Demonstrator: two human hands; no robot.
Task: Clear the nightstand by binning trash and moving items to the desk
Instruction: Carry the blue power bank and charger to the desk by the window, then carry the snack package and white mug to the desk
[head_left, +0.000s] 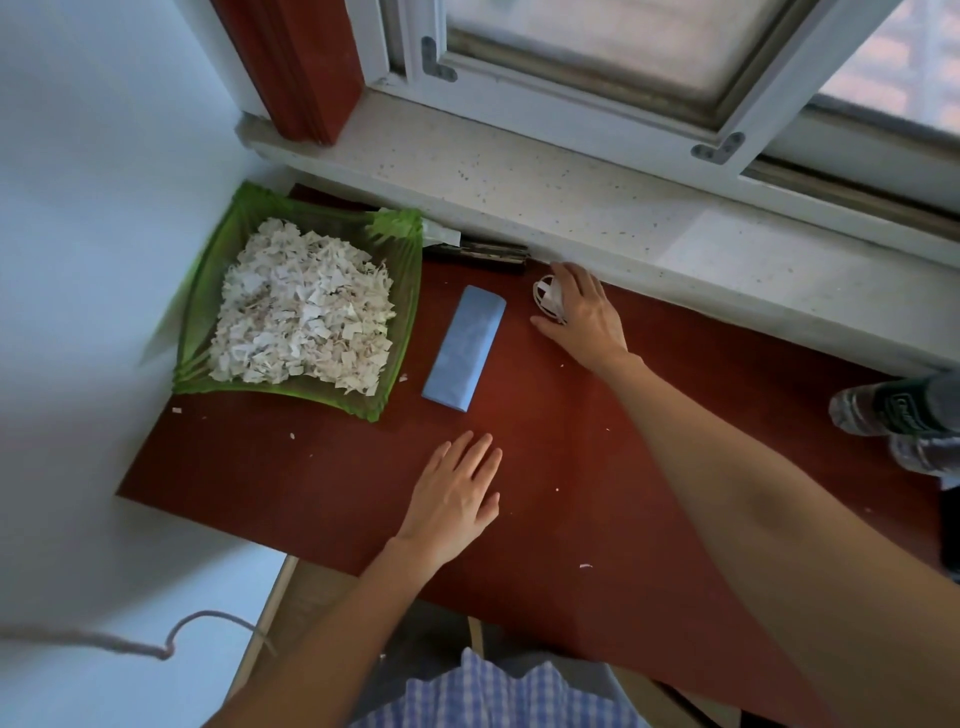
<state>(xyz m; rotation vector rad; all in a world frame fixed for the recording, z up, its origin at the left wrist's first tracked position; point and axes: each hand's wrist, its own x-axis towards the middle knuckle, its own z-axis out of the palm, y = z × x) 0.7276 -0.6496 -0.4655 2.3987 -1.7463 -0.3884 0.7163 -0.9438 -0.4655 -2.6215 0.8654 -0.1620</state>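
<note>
One white scrap (546, 297) under right-hand grip (582, 317), by windowsill (597, 208).

The right hand (584, 317) grips a white paper scrap (546, 297); the left hand (457, 493) lies flat on the red tabletop (311, 483).

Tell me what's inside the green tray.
The green tray holds a heap of torn white paper scraps covering most of its floor. Anything beneath the heap is hidden.
</note>
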